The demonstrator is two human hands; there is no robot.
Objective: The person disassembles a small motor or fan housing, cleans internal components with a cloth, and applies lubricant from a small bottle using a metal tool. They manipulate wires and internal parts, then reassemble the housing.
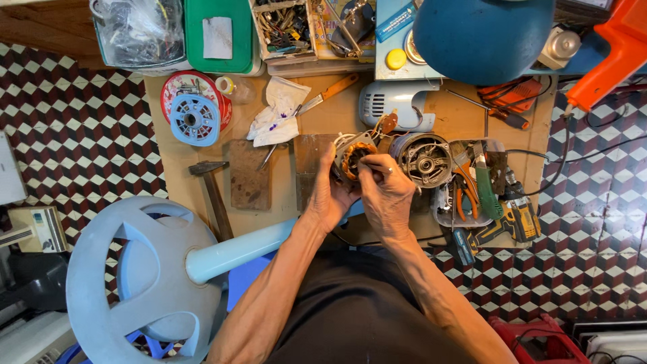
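We see both hands meeting just above the middle of the frame, over a board-like work surface (195, 202) laid on the patterned tile floor. The left hand (330, 195) cups the motor stator (352, 156) from below and behind, its fingers wrapped closed around the stator's body; we judge this hold keeps the winding face turned up toward the camera and steady. The right hand (385, 192) comes in from the right, its fingers (372, 164) pinched together at the copper coil, seemingly on a wire or lead there, though the thing pinched is too small for us to make out.

The stator looks like a stack of grey metal plates with orange-brown copper winding ringing a dark central bore, and pale leads or sleeving trail off its upper left edge. It is held slightly off the surface, not resting on it.

Just to the right lies a round grey motor housing (424, 160) with its bearing seat facing up, close at hand. Orange-handled pliers (464, 192) and a cordless drill (509, 222) lie farther right. A hammer (212, 192) rests at centre left, and a pale blue fan base (135, 276) with its column fills the lower left.
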